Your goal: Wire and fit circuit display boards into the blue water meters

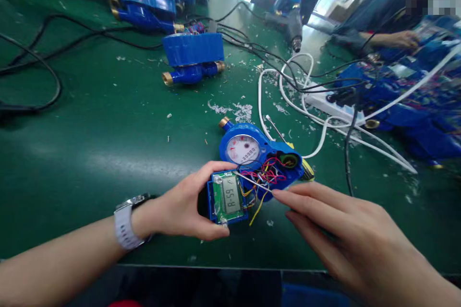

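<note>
My left hand (196, 201), with a watch at the wrist, grips a small blue-framed circuit board with a lit-grey display (230, 195). Between the fingertips of my right hand (334, 235) is a thin metal tool (256, 182), its far end at the board's upper right corner. Just behind the board lies a blue water meter (243, 148) with a round white dial and a brass end. Its open compartment at the right shows red, yellow and black wires (268, 175), some running to the board. A screwdriver (276, 130) lies partly hidden behind the meter.
Another blue meter (192, 57) stands further back, with more at the back left (146, 2). White and black cables run around a power strip (334, 105) at the right. Blue parts are piled beyond it. A power drill (294, 29) and other people's hands (401, 40) are at the back.
</note>
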The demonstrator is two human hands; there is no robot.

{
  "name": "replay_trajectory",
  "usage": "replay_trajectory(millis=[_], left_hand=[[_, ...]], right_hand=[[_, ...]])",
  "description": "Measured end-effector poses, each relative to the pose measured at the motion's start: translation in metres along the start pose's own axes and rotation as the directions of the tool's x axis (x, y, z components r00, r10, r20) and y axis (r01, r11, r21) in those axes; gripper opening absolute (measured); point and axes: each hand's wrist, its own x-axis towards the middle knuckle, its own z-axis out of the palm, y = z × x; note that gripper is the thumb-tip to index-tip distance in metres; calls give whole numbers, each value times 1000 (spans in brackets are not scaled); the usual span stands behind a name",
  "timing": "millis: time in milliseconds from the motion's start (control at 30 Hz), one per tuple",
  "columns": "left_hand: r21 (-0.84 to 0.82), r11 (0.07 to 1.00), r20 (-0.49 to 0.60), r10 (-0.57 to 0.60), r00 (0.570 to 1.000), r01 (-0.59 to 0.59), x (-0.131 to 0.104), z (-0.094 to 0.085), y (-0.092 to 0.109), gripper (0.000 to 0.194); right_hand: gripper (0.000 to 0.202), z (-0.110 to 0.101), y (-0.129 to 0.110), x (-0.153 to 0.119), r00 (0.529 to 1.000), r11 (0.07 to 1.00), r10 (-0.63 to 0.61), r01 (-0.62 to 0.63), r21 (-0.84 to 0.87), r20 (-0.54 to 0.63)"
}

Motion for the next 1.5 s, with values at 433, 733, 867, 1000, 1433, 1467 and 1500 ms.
replay_trajectory(millis=[433,733,867,1000,1433,1467,1500], left_hand=[[-228,973,48,-32,998,43,4,1,7,81],[-329,940,91,-63,994,89,5,1,10,80],[-387,916,142,-55,988,107,5,2,9,79],[-329,941,147,-37,989,84,5,1,7,81],[-427,903,204,40,978,52,10,8,10,79],[-432,901,193,42,980,47,10,9,10,79],[-424,905,176,36,984,43,10,9,10,80]], right_hand=[[44,0,-2,-12,985,898,-170,151,-413,-10],[46,15,25,-7,982,950,-182,164,-265,-47],[40,10,35,4,990,990,-139,139,-4,8],[33,3,40,16,992,938,-98,64,340,83],[23,6,36,18,976,797,50,-168,580,214],[22,5,36,17,977,808,52,-163,567,208],[21,2,36,16,978,825,55,-159,542,203]])
